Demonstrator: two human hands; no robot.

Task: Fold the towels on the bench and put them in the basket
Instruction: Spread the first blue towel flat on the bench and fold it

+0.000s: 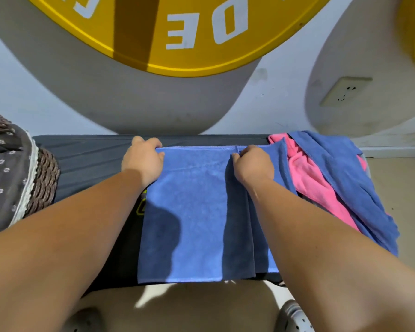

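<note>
A blue towel (pixel 192 212) lies spread flat across the dark bench (pixel 86 161), reaching from the far edge to the near edge. My left hand (pixel 143 159) pinches its far left corner. My right hand (pixel 252 164) grips the far edge further right, where the cloth bunches into a lengthwise fold. At the bench's right end a pink towel (pixel 314 180) and another blue towel (pixel 345 178) lie in a loose heap, hanging over the end. A woven basket (pixel 43 178) with a grey flowered liner (pixel 3 178) stands at the left end.
A white wall rises right behind the bench, with a large yellow round sign (pixel 177 32) overhead and a wall socket (pixel 345 91) at right. Beige floor lies to the right and below, with a grey shoe (pixel 295 317) near the bottom edge.
</note>
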